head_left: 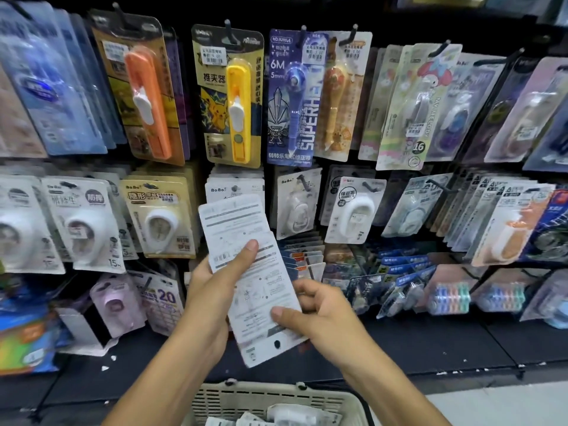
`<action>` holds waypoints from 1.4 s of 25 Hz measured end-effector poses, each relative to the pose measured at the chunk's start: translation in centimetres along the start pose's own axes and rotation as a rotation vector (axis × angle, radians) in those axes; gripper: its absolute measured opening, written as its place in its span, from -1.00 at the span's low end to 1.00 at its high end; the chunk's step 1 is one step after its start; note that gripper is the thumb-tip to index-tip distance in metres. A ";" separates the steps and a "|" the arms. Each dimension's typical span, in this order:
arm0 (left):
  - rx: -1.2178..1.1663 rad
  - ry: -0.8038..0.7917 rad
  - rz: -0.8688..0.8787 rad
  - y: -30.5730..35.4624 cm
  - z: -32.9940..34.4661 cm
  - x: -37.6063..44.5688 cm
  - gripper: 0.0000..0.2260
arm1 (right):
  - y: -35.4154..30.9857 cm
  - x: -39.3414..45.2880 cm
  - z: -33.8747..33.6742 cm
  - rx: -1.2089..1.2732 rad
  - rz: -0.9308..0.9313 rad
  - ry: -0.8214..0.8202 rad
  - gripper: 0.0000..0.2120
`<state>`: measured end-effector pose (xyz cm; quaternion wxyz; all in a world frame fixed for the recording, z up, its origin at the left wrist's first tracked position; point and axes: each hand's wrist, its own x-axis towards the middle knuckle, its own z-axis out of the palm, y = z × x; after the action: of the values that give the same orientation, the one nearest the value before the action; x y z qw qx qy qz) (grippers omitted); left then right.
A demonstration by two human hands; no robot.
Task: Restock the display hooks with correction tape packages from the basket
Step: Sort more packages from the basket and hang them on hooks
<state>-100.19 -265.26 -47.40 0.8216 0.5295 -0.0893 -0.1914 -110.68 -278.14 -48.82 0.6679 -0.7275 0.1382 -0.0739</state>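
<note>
Two white packages (246, 272), backs toward the camera (print too blurred to read), are held fanned in front of the hooks (302, 182). The left hand (215, 290) grips the upper one, thumb across it; the right hand (319, 312) pinches the lower. Below sits the basket (273, 401), with more packages inside.

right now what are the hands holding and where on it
Both hold a fanned stack of correction tape packages, printed backs up. The left hand pinches the stack's left edge near mid-height; the right hand grips the lower right edge, near the hang holes.
</note>
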 end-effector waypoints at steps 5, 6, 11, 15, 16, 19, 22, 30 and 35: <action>0.076 0.107 0.069 0.7 -0.6 0.5 -0.82 | -1.0 -0.5 -3.0 -0.013 -0.253 0.276 -0.88; 0.080 0.110 0.052 0.9 -0.8 0.6 -0.80 | -1.0 -0.7 -3.3 -0.053 -0.327 0.326 -0.85; 0.082 -0.136 -0.271 0.7 -0.2 -0.3 -0.69 | -0.8 -0.5 -4.6 -0.615 -0.726 0.661 -0.75; -0.046 -0.377 -0.315 1.2 0.4 -1.1 -0.61 | -0.3 -0.6 -4.5 -1.162 -1.010 0.851 -0.79; -0.050 -0.375 -0.286 1.3 0.4 -1.2 -0.59 | -0.2 -0.6 -4.0 -1.219 -1.044 0.878 -0.77; 0.065 -0.270 -0.197 0.6 0.5 -1.0 -0.50 | 0.1 -1.0 -2.2 -1.271 -1.155 0.774 -0.79; 0.106 -0.165 -0.165 0.0 0.2 -0.7 -0.52 | 0.4 -1.1 -1.9 -1.122 -1.117 0.522 -0.85; 0.166 -0.149 -0.005 0.9 -0.3 -0.1 -0.64 | -1.0 -0.2 -4.1 0.098 -0.037 0.128 -0.77; 0.143 -0.113 0.034 0.9 -0.1 -0.1 -0.62 | -0.7 -0.3 -4.4 0.341 -0.005 0.037 -0.83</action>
<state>-100.05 -264.85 -46.62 0.7784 0.5737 -0.1579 -0.2002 -112.16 -282.23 -47.63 0.7789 -0.6025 0.1339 -0.1112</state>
